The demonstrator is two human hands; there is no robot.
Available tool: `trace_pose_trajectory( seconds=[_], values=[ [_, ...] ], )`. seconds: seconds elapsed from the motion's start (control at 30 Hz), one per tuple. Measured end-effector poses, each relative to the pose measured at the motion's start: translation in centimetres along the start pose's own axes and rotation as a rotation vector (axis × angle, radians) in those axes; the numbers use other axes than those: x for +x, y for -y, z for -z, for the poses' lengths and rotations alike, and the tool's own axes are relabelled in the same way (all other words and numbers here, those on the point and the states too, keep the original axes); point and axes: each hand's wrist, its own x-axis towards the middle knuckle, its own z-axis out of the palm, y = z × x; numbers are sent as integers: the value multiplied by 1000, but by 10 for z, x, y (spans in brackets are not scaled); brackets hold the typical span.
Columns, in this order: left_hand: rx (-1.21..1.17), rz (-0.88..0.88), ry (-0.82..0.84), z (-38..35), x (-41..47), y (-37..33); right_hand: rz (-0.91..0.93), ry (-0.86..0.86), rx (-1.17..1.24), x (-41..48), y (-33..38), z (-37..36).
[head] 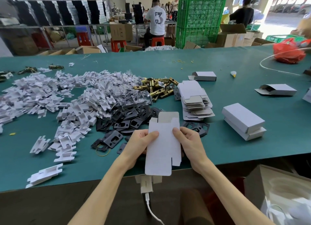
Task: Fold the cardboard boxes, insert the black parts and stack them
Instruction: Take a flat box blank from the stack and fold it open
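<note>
- While it hangs over the near edge of the table, the flat cardboard box is pinched by the left hand and the right hand, thumbs on top.
- Black parts lie heaped just beyond it.

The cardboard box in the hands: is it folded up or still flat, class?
Still flat: the cardboard box reads as one thin sheet, end flaps sticking out unfolded. The left hand and right hand pinch its side edges.

A packing workshop: parts heaped on the green surface, green crates stacked far off, workers on stools.
</note>
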Motion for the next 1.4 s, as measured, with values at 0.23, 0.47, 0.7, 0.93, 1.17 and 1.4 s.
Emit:
trace_pose_trajectory(
  seconds=[0.23, 0.47, 0.7, 0.93, 1.17, 1.4],
  values=[
    [-49, -85, -16, -4, -4, 4, -11, 23, 47, 0, 1, 0],
    [-104, -193, -20, -14, -3, -3, 61, -54, -82, 2, 2, -5],
    [-141, -223, 17, -16, -4, 1, 87, 39, -61, -4, 5, -7],
    [-157, -246, -106, -14, -6, 4, 65, 107, 42, -6, 8, -2],
    [-173, -226, -150, -13, -5, 7, 56, 113, 23, -5, 5, -2],
    [-177, -194, -122, -12, -8, 6, 32, 92, -5, -4, 2, 0]
  ],
)
